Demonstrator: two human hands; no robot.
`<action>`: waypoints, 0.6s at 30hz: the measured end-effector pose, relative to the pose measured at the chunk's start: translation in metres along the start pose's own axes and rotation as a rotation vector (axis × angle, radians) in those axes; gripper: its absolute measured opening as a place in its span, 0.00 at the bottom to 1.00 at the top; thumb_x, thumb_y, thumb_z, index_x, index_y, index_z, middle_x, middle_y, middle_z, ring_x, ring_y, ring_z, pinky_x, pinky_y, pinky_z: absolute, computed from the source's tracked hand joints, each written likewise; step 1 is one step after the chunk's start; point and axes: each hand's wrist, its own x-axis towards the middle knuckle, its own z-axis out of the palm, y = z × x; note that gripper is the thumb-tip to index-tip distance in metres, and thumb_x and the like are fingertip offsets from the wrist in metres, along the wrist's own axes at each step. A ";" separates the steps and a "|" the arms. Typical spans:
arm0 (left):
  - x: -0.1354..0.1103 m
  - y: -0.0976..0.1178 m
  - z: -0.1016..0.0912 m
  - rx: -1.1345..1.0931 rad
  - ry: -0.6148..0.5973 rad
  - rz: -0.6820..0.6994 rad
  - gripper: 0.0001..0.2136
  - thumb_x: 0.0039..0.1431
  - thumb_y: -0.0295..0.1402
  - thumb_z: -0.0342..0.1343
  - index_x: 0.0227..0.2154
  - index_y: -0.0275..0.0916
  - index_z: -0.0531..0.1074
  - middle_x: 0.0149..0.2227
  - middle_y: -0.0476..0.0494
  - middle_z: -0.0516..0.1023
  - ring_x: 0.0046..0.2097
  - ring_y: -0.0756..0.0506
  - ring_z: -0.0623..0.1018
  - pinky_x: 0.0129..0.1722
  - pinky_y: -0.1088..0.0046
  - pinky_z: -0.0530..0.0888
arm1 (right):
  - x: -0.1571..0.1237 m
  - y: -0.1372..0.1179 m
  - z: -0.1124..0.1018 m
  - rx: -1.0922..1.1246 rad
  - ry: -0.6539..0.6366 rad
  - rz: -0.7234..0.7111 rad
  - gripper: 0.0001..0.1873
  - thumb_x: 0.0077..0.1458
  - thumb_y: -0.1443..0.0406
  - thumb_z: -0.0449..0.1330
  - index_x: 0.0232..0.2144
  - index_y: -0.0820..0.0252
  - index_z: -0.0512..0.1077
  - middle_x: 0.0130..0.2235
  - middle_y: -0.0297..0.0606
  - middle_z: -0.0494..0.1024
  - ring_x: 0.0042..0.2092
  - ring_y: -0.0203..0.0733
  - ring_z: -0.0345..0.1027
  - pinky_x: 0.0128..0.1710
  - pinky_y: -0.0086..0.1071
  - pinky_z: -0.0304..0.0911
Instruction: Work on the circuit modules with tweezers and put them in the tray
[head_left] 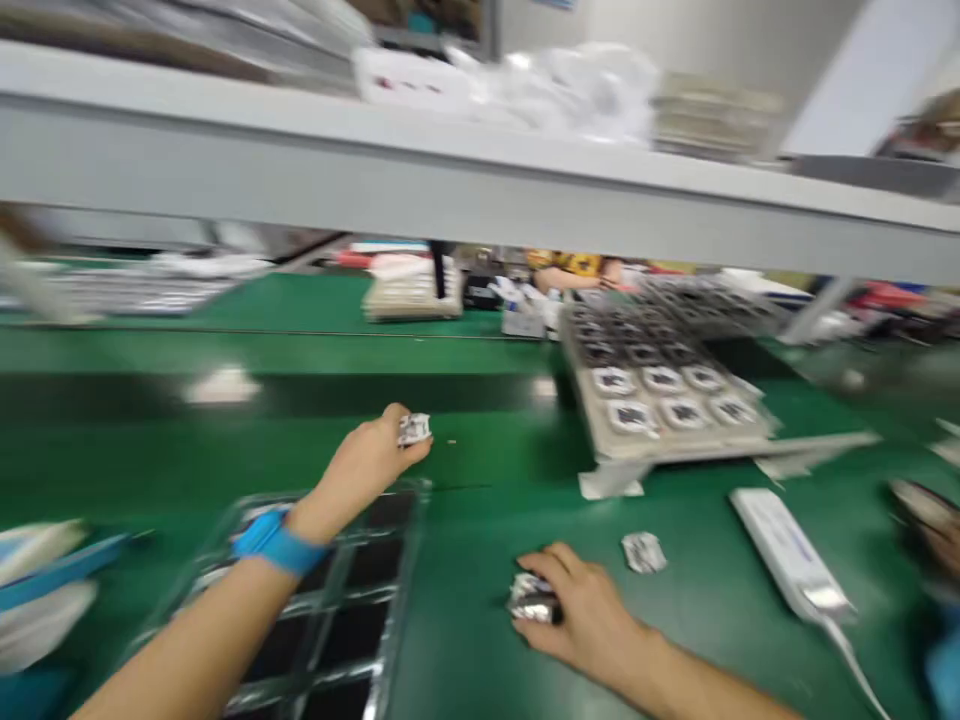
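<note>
My left hand [367, 455] is raised over the far end of a clear compartment tray [420, 520], gripping a small white part with dark markings [415, 430]. A blue wrist strap [281, 540] circles that wrist. Lower and to the right, my right hand [589, 620] is closed around a small shiny silver-and-black part [534, 600], at or just above the green bench. Beside this hand lies a small crumpled-looking white-and-silver piece [643, 552]. Motion blur hides the exact kind of these parts. Dark pads fill the tray's visible compartments.
A beige tray [607, 440] carrying rows of round white-and-dark parts rests on the bench behind my right hand. A white corded device [791, 555] lies to the right. A grey shelf [480, 185] crosses overhead. Another person's hand [941, 540] shows at the right edge.
</note>
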 end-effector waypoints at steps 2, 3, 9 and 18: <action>-0.030 0.048 0.015 -0.032 -0.092 0.202 0.14 0.59 0.40 0.58 0.45 0.41 0.68 0.35 0.43 0.83 0.39 0.37 0.82 0.34 0.71 0.71 | -0.002 0.000 -0.014 -0.051 -0.026 -0.004 0.28 0.52 0.58 0.67 0.55 0.54 0.70 0.48 0.42 0.78 0.46 0.51 0.78 0.46 0.41 0.75; -0.047 0.070 0.023 -0.052 -0.162 0.300 0.12 0.59 0.39 0.57 0.44 0.41 0.67 0.34 0.43 0.83 0.38 0.38 0.82 0.34 0.71 0.71 | -0.006 0.002 -0.019 -0.082 -0.044 -0.011 0.30 0.51 0.55 0.68 0.55 0.56 0.70 0.48 0.43 0.77 0.45 0.52 0.77 0.46 0.41 0.74; -0.123 0.159 0.051 0.035 -0.197 0.545 0.06 0.63 0.35 0.51 0.39 0.41 0.67 0.37 0.39 0.82 0.43 0.38 0.81 0.36 0.70 0.72 | -0.068 0.019 -0.033 -0.237 -0.031 -0.006 0.33 0.50 0.50 0.68 0.54 0.58 0.70 0.46 0.42 0.78 0.42 0.49 0.77 0.39 0.35 0.73; -0.152 0.197 0.050 0.095 -0.128 0.667 0.11 0.69 0.41 0.45 0.39 0.43 0.71 0.35 0.38 0.82 0.39 0.33 0.82 0.36 0.61 0.75 | -0.131 0.058 -0.059 -0.256 0.310 0.308 0.31 0.53 0.47 0.66 0.53 0.57 0.71 0.47 0.39 0.78 0.47 0.44 0.77 0.46 0.30 0.72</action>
